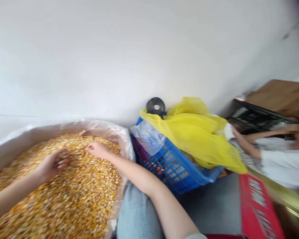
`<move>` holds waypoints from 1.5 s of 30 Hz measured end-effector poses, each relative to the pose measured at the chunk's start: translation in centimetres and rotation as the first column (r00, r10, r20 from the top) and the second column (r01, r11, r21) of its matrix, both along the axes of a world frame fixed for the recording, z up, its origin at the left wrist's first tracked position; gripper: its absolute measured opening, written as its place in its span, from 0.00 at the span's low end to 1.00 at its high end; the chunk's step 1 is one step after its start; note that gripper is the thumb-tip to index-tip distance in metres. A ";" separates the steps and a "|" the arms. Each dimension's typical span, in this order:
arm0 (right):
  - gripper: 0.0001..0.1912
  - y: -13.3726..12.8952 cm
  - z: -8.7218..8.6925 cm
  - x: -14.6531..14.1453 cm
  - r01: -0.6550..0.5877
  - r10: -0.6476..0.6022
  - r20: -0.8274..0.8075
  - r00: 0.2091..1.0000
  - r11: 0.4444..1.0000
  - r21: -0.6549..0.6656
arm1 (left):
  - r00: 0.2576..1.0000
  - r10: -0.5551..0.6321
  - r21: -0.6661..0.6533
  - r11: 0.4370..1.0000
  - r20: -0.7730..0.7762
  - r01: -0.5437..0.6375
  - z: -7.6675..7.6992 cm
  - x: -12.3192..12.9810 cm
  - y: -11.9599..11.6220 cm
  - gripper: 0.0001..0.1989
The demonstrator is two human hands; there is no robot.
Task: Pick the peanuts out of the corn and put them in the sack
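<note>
A large, deep heap of yellow corn kernels (89, 186) fills a container lined with clear plastic sheeting (126, 142). My left hand (53, 164) hovers over the kernels at the left, its fingers loosely curled with a gap between thumb and fingers, and nothing shows in it. To its right, my right hand (98, 150) is low over the corn near the far side. Its fingertips are drawn together in a pinch; whatever they hold is too small to make out.
A blue plastic basket (174, 166) draped with yellow netting (201, 136) stands right of the corn, a small black fan (155, 107) behind it. Nearer are a red and grey box (259, 202) and my knee (139, 212). At far right, a person in white (284, 166) is beside a black crate (254, 116).
</note>
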State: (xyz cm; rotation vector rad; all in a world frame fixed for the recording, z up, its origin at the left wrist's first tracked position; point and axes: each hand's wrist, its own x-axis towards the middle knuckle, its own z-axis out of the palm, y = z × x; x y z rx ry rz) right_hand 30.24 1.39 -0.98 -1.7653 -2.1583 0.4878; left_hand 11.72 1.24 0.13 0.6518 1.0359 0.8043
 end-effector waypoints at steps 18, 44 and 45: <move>0.15 0.0 -1.1 0.8 -0.018 0.017 0.069 0.997 1.000 0.019 | 0.923 0.113 -0.034 0.994 0.368 -0.108 0.6 -1.7 1.9 0.06; 0.07 0.2 0.6 0.7 -0.191 -0.598 -0.801 0.011 0.785 -0.589 | 0.101 0.213 0.173 0.353 -0.972 0.919 -1.1 -6.3 -0.6 0.10; 0.08 0.2 0.7 0.7 -0.199 -0.602 -0.798 0.015 0.780 -0.593 | 0.109 0.219 0.183 0.355 -0.970 0.917 -1.2 -6.4 -0.4 0.10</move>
